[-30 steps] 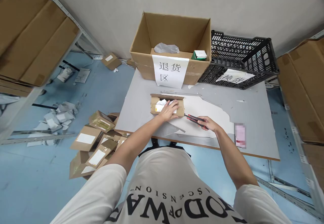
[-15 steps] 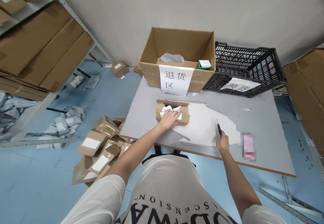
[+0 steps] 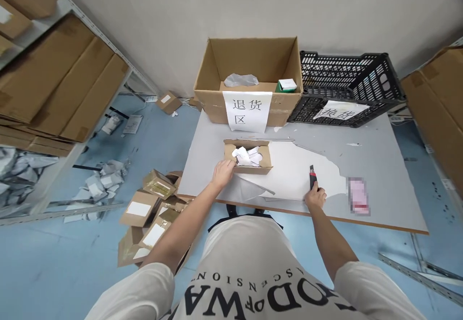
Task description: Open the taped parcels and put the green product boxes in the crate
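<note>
Cardboard box (image 3: 259, 170), open at the top, lies on the table (image 3: 202, 158) in front of the large carton (image 3: 212, 112), crumpled white paper (image 3: 248, 156) showing inside. The left hand (image 3: 224, 171) touches the box's near left corner; whether its fingers pinch the wall or merely rest there cannot be told. The right hand (image 3: 316, 196) has its fingers closed about the near end of a utility knife (image 3: 313, 179) — tip pointing away from the wearer — over the white sheet (image 3: 289, 173), well apart from the box. Step in hand, as judged: handling of an opened box, between cutting and reaching the contents. Any next move on the paper would call for a parked blade and a steadied box — with the right fingers freed first.
</note>
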Available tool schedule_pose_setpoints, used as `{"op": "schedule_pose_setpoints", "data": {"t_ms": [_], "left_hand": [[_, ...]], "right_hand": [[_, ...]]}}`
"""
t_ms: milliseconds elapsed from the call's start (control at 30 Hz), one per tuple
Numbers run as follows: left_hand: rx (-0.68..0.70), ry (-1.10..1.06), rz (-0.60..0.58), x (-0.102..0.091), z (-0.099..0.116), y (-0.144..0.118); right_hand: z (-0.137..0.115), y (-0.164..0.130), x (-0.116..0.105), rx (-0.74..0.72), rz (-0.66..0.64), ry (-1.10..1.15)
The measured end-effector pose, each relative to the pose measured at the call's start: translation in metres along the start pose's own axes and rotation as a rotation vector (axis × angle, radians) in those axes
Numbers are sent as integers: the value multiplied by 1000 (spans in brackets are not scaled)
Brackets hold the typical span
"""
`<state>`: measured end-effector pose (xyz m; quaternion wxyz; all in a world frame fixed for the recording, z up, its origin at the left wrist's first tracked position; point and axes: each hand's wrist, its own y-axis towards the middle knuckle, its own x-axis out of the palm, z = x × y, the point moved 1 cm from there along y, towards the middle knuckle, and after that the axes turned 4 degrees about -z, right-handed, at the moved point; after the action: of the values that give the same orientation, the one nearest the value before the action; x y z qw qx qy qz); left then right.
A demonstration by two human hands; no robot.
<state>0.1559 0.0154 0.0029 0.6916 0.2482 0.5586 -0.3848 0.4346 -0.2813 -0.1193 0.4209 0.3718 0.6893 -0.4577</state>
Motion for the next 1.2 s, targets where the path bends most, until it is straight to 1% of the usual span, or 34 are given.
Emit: {"op": "schedule_pose_setpoints", "data": {"t_ms": [67, 100, 133, 167, 200, 267, 333, 400, 433, 500, 533, 600, 667, 733, 767, 833, 900, 967, 1033, 1100, 1167, 1200], "left_hand": [[39, 35, -2, 5, 0, -4], [62, 42, -1, 8, -1, -6], [82, 40, 2, 10, -1, -8], [95, 29, 7, 12, -2, -10], [100, 14, 10, 14, -2, -12], [83, -12, 12, 16, -1, -15], [55, -31, 1, 14, 0, -18], [48, -80, -11, 10, 2, -23], [53, -123, -16, 6, 3, -25], [35, -227, -23, -1, 4, -28], [-7, -267, -23, -5, 3, -27], [-163, -293, -15, -11, 0, -20], [-357, -259, -2, -15, -4, -5], [-507, -218, -23, -14, -7, 14], [-555, -205, -54, -12, -8, 23], [-587, -203, -151, -6, -8, 39], [-584, -224, -251, 0, -7, 49], [-584, -255, -299, 4, -5, 53], [-589, -291, -287, 4, -4, 54], [-581, -346, -242, 2, -5, 52], [-577, -455, -210, -1, -10, 51], [-573, -543, -200, -3, -14, 50]], "right_hand": [[-13, -2, -8, -35, 88, 12], [-24, -3, -14, -80, 131, 32], [-38, -3, -22, -145, 156, 65], [-55, -4, -31, -229, 153, 113], [-74, -5, -40, -321, 124, 174], [-116, -12, -57, -507, -24, 310], [-158, -22, -69, -620, -150, 365], [-193, -35, -73, -647, -225, 288], [-207, -40, -73, -632, -232, 220], [-227, -48, -68, -570, -233, 88], [-234, -50, -65, -536, -228, 39], [-243, -51, -57, -500, -208, -7], [-248, -48, -50, -511, -180, -12], [-252, -47, -47, -520, -181, -23], [-253, -47, -46, -513, -201, -37], [-256, -48, -47, -484, -249, -82], [-259, -51, -50, -471, -273, -139], [-261, -53, -55, -485, -280, -194], [-261, -51, -59, -510, -298, -218], [-258, -44, -64, -522, -324, -194], [-252, -33, -69, -522, -348, -122], [-247, -27, -72, -523, -374, -58]]}}
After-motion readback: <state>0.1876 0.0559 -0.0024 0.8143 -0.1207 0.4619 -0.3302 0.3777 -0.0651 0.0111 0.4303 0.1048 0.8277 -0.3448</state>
